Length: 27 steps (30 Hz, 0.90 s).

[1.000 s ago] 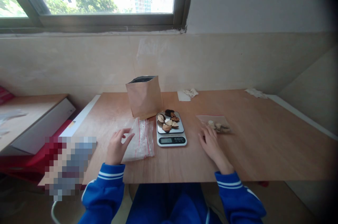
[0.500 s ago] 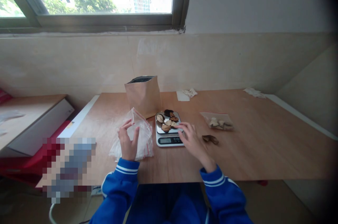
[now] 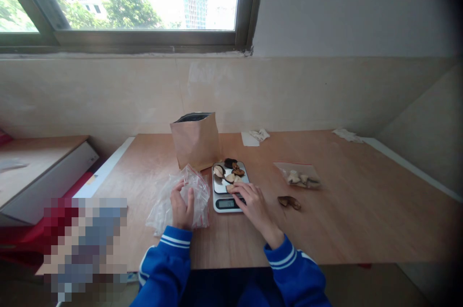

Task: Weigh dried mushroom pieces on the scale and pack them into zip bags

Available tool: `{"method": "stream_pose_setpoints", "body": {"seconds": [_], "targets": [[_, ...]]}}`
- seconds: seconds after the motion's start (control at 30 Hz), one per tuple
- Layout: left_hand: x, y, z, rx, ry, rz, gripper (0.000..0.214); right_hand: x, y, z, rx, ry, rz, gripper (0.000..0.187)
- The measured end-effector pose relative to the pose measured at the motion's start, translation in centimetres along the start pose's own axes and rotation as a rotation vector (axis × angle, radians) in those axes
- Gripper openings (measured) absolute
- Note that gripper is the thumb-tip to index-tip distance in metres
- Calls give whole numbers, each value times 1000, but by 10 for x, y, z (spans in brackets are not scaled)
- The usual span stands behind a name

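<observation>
A white digital kitchen scale [image 3: 219,207] carries several brown and cream pieces [image 3: 230,178] that look like dried slices; I cannot tell their exact kind. At its front right, my right hand [image 3: 256,204] pinches a light brown dried piece [image 3: 230,189] at the near edge of the plate. My left hand [image 3: 183,205] rests over clear zip bags [image 3: 163,208], thumb and fingers apart. Right of the scale lie loose brown dried pieces [image 3: 289,202]. Behind them is a clear zip bag with a red seal [image 3: 302,176], holding pale pieces.
An open brown paper pouch [image 3: 197,143] stands behind the scale. Crumpled white paper [image 3: 259,134] and another scrap [image 3: 347,135] lie at the back of the wooden table [image 3: 361,220]. A blurred-out object [image 3: 94,239] is at the left edge. A window is above.
My right hand has moved slightly nearer and left, closing on one dried piece, which has shifted toward the scale's front. My left hand stays over the bags. The camera view has tilted up slightly.
</observation>
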<state>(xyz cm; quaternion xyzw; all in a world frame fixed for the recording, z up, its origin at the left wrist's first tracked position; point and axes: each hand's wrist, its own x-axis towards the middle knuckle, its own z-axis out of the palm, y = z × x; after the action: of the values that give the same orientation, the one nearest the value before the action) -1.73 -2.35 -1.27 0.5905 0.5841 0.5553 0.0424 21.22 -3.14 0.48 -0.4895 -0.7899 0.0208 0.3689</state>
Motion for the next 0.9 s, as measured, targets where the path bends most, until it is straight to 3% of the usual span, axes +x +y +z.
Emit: {"method": "stream_pose_setpoints", "body": {"seconds": [0.17,0.33,0.43,0.5,0.7,0.9], "targets": [[0,-1,-1,8,4,-49,34,-5,4,-11,191,79,78,15],[-1,-2,-2,-5,4,-72,39,-8,15,-8,345,280,383,23],[-1,-2,-1,-20,-1,-72,41,3,23,-4,467,368,463,27],[-1,-3,-1,-27,-4,-68,40,16,26,-3,484,378,470,27],[-1,-4,-1,-28,8,-75,38,52,31,3,434,157,306,22],[1,-5,-1,-42,-5,-28,34,76,52,14,390,189,295,19]]}}
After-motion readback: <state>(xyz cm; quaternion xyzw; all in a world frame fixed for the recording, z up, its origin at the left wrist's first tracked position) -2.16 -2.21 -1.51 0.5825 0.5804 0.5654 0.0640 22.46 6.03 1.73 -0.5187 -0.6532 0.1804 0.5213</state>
